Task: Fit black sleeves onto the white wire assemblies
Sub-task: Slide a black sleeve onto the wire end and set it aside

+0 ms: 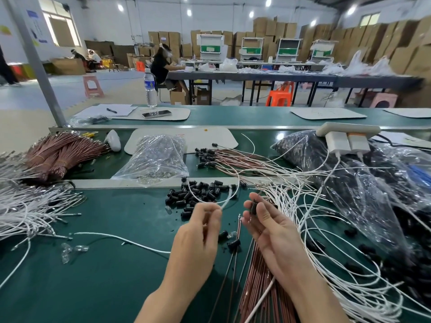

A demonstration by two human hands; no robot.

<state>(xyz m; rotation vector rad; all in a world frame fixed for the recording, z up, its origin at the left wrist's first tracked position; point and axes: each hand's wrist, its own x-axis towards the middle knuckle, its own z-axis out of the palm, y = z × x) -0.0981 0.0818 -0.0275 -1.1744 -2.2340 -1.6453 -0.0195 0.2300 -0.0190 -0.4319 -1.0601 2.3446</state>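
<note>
Green bench (93, 264): left grip (198, 231) tight on white wire (229, 197), right grip (268, 227) on black sleeve (253, 207).

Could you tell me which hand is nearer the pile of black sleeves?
Left. The left hand is just in front of the sleeve pile; the right hand lies farther right.

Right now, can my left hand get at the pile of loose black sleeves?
Probably yes: the pile of black sleeves lies just beyond the left hand, with nothing blocking the way. But its fingers pinch a white wire, so they are occupied.
</note>
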